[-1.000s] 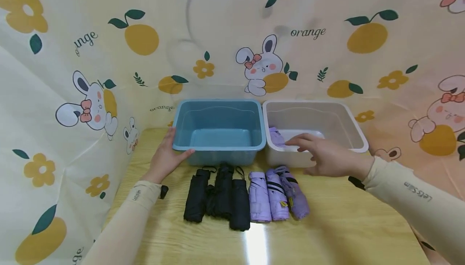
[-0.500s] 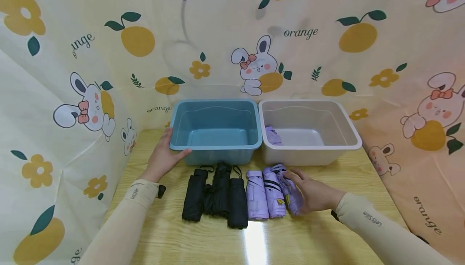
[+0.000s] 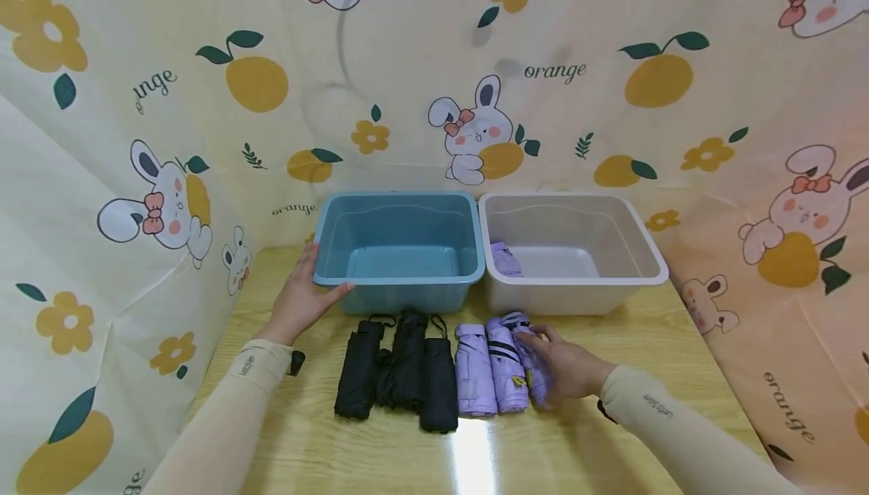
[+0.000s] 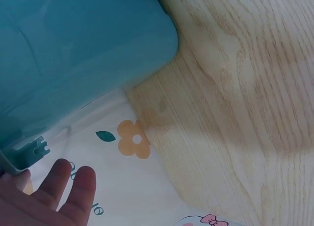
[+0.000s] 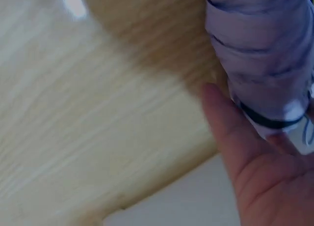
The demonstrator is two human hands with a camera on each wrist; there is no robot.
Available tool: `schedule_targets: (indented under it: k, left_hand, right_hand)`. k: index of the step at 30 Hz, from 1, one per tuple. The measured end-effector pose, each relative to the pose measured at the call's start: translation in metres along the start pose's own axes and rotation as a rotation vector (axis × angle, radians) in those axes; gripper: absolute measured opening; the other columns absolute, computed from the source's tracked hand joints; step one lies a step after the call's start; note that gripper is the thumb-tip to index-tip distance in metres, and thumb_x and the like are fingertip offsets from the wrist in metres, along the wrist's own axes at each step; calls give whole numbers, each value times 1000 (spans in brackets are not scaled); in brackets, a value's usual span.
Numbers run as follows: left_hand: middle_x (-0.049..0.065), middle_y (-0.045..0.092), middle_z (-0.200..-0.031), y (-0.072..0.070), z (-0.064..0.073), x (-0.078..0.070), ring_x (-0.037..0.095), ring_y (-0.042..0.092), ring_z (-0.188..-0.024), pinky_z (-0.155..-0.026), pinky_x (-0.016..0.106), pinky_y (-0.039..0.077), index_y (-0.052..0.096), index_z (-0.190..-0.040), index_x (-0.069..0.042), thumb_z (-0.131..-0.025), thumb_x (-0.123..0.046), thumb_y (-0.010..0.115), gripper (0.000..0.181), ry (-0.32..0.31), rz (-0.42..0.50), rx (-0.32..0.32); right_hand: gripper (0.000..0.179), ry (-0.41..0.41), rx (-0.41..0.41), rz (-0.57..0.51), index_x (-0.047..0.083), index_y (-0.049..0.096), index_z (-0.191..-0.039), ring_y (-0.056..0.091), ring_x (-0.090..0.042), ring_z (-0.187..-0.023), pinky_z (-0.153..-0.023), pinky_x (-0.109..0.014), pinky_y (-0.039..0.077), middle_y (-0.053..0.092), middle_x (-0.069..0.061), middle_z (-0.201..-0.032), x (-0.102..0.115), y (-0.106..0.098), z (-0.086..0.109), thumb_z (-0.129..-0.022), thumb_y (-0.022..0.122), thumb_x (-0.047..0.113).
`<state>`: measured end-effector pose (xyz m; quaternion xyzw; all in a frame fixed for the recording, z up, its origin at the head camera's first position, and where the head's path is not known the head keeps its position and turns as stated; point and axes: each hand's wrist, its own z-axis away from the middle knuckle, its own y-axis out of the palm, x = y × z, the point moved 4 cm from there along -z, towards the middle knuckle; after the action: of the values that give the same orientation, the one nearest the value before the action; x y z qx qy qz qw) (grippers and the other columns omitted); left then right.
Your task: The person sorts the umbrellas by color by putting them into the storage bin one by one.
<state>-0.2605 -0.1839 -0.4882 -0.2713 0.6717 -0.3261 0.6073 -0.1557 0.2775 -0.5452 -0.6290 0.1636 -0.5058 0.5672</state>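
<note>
In the head view, my left hand (image 3: 299,305) rests at the near left corner of the blue plastic bin (image 3: 400,299), thumb along its front. Its fingers are mostly straight in the left wrist view, spread beside the bin's rim. On the right, my right hand (image 3: 572,368) holds the rightmost purple folding umbrella (image 3: 538,378), which looks slightly blurred. The right wrist view shows fingers at both sides of this umbrella's end, by a dark band. Two more purple folding umbrellas (image 3: 475,370) lie to its left.
Several black folding umbrellas (image 3: 440,385) lie left of the purple ones. Behind the row, the white bin (image 3: 570,296) stands beside the blue one, with a purple umbrella (image 3: 505,259) inside at its left. A patterned cloth (image 3: 407,42) covers the wall.
My right hand has come from over the white bin down to the rightmost purple umbrella and taken hold of it. The left hand has stayed at the blue bin's corner.
</note>
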Motion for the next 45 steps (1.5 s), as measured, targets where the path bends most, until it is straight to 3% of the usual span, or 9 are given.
schedule_targets:
  k: [7,18,24,32,38,45]
  left_hand:
    - [11,4,-166,1,0,0,43,18,-146,-110,62,25,0,-162,-12,-85,-69,64,115,-9,-16,10]
    - [14,7,-165,-7,1,-2,46,21,-145,-107,65,28,8,-162,-10,-85,-67,66,112,29,-15,-6]
    - [14,7,-165,-7,1,-1,44,20,-145,-107,64,28,6,-161,-8,-84,-69,66,116,13,-1,-4]
    - [16,5,-165,-4,1,-4,44,20,-145,-108,63,27,3,-161,-7,-82,-70,66,119,-21,12,9]
    - [17,4,-165,-3,0,-3,46,20,-145,-107,65,28,5,-160,-4,-83,-72,64,119,-27,-7,10]
    - [16,1,-165,-3,3,-5,46,18,-145,-107,64,27,6,-160,-3,-84,-72,62,117,-19,-4,17]
  right_hand:
    - [122,74,19,-73,4,34,-153,61,-37,-102,-85,-46,52,24,-37,-150,-1,9,2,-50,97,13]
    - [122,66,-19,-52,6,35,-153,63,-29,-93,-81,-43,53,27,-33,-148,-5,14,-2,-48,97,15]
    - [120,47,-59,-73,7,36,-152,62,-25,-88,-77,-39,54,26,-31,-147,-3,15,2,-48,95,13]
    - [121,74,-87,-82,11,36,-153,61,-24,-89,-73,-34,53,24,-27,-150,-8,19,9,-47,94,15]
    - [118,97,-99,-94,14,37,-152,60,-21,-80,-67,-32,52,22,-26,-151,-9,21,11,-48,93,13]
    - [117,121,-134,-126,16,39,-151,61,-24,-83,-69,-36,52,24,-22,-151,-9,21,16,-49,95,13]
